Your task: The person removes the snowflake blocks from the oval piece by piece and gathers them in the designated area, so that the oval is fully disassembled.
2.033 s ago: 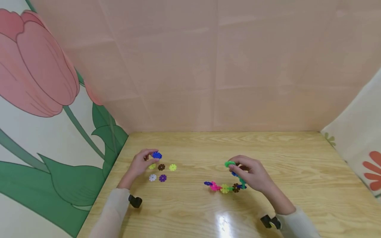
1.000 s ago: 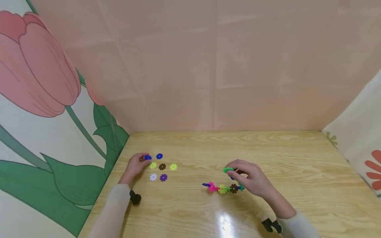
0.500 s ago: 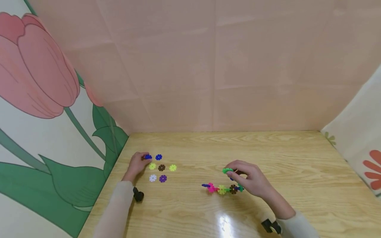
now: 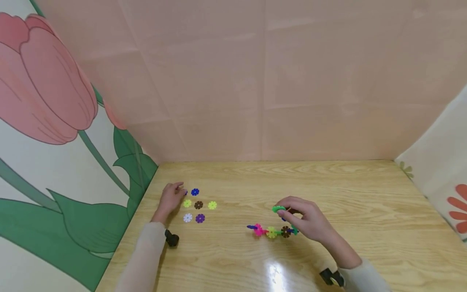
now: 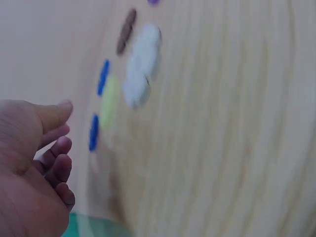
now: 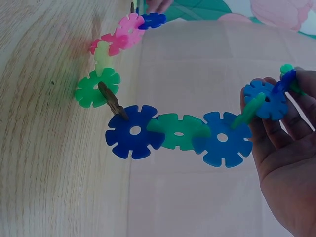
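Note:
My right hand pinches the upper end of a chain of interlocking snowflake discs, near a green disc. In the right wrist view, the chain's blue disc is slotted to brown and green ones; the chain curves from the fingers down toward the table, ending in pink and blue discs. My left hand holds nothing, its fingers loosely bent beside a loose blue disc that the thumb mostly covers in the head view. A second blue disc lies just right of it.
Loose discs lie in rows on the wooden table: yellow, brown, white and purple, with another yellow by the left hand. A pink cloth hangs behind the table.
The left hand put one blue disc down, then set another to its left and has now let go, its fingers lifting off. The right hand lowered the chain slightly, then stayed nearly still.

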